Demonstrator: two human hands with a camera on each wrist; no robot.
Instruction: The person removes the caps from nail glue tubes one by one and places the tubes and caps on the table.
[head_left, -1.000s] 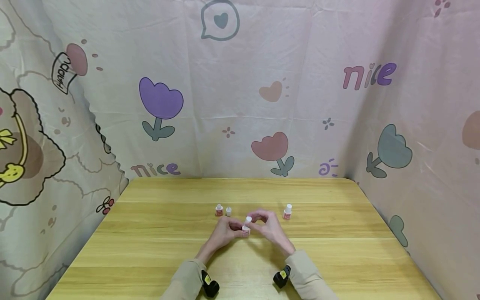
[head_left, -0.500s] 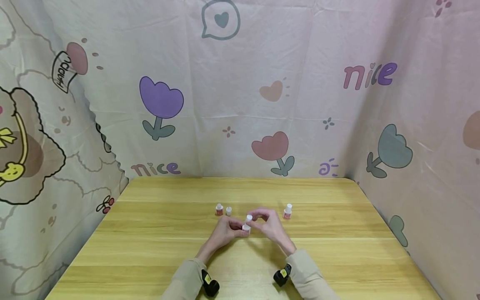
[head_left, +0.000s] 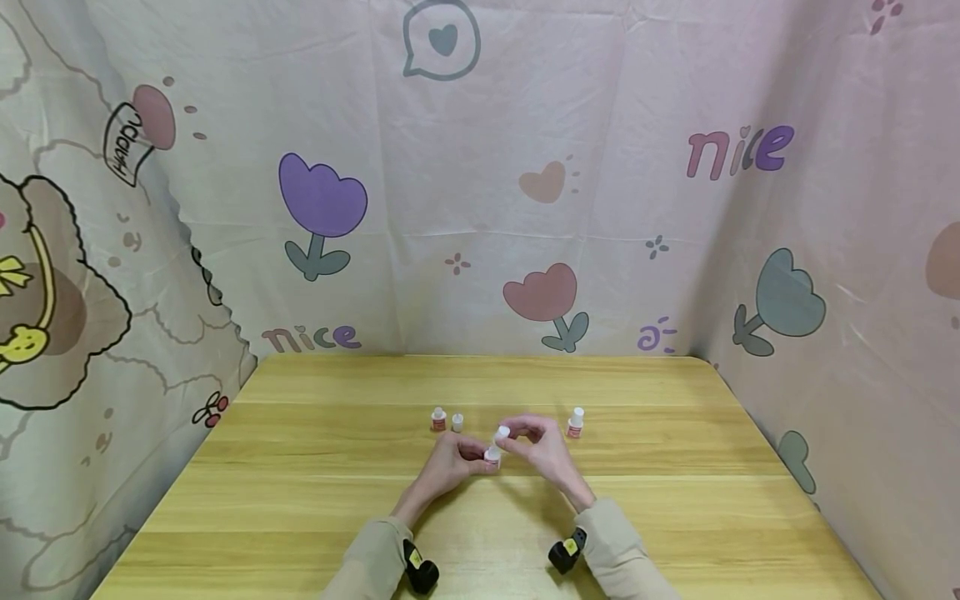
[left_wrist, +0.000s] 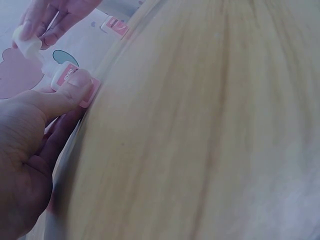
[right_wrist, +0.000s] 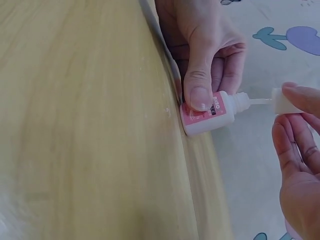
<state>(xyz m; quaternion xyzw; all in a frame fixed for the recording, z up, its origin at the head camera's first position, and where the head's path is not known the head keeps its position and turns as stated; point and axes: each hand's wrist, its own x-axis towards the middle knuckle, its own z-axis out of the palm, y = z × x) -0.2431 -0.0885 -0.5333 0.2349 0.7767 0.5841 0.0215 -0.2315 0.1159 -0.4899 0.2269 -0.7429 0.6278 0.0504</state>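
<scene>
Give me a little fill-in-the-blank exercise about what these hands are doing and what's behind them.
1. The left hand holds a small bottle, while the right hand pinches its ____-coloured cap.
2. On the backdrop, the tulip left of the pink tulip has ____ petals.
3. The printed word above the blue-grey tulip reads ____.

Missing words: white; purple; nice.

Beyond the hands (head_left: 448, 462), the leftmost bottle (head_left: 438, 421) and probably a cap (head_left: 457, 423) obstruct; room lies right of the rightmost bottle (head_left: 575, 423).
</scene>
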